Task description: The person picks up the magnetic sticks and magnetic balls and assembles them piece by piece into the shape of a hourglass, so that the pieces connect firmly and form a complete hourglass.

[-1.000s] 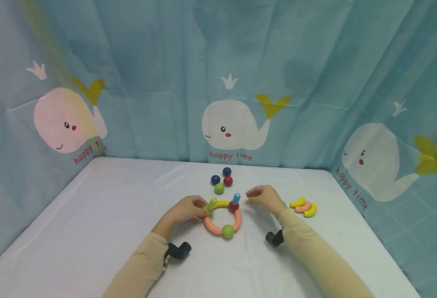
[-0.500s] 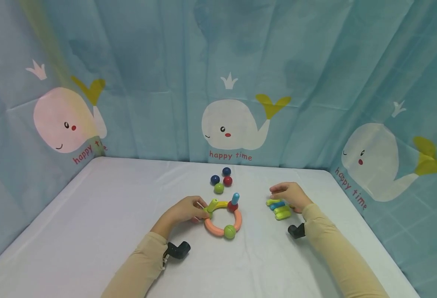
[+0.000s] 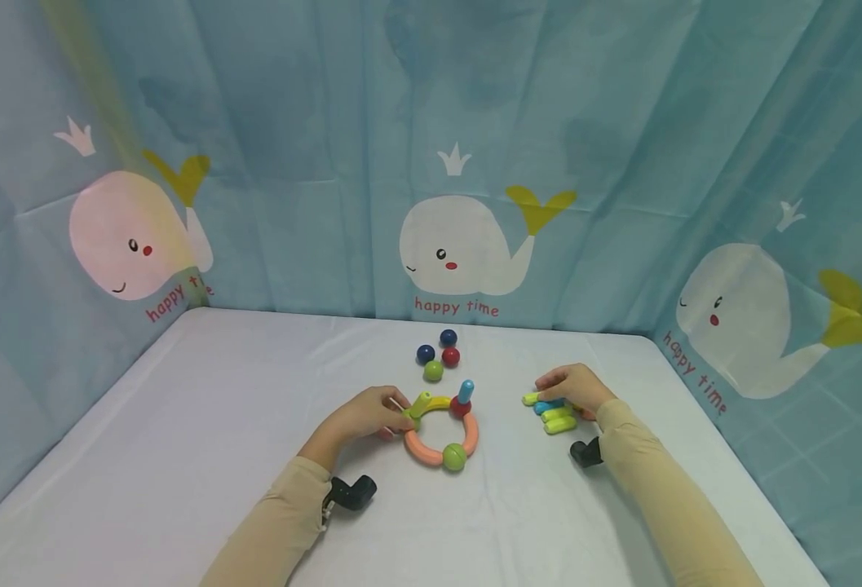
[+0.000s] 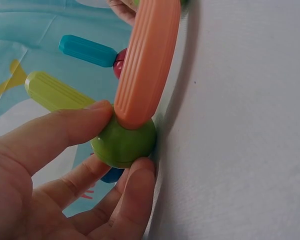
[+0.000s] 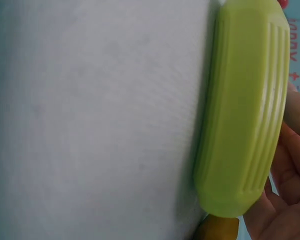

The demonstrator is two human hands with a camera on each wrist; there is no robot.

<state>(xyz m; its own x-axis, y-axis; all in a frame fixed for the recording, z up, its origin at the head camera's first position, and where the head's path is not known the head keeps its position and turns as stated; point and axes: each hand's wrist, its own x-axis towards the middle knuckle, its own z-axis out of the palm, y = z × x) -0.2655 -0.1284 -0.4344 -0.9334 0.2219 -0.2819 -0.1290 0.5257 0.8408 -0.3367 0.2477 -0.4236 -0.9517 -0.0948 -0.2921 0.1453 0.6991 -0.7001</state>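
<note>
My left hand (image 3: 369, 412) pinches a green ball (image 4: 124, 142) between thumb and fingers at the left of a toy ring. A yellow-green stick (image 4: 55, 92) slants up from this ball, and an orange curved piece (image 4: 150, 55) joins it. The ring also has a yellow curved piece (image 3: 439, 402), a red ball (image 3: 461, 408) bearing an upright blue stick (image 3: 466, 391), and a green ball (image 3: 454, 457) at the front. My right hand (image 3: 576, 387) is over the loose sticks, its fingers pinching the farthest green stick (image 3: 529, 399); its palm hides part of the pile.
Beside the right hand lie a blue stick (image 3: 548, 405) and a nearer green stick (image 3: 559, 425). An orange curved piece (image 3: 588, 414) shows partly behind the hand. Several loose balls, among them a red ball (image 3: 450, 356), sit behind the ring. A printed curtain (image 3: 298, 244) borders the white table (image 3: 181, 456).
My right hand has moved right from beside the ring to the loose sticks, then lowered onto the farthest green stick, which shifted slightly left. The left hand stays at the ring.
</note>
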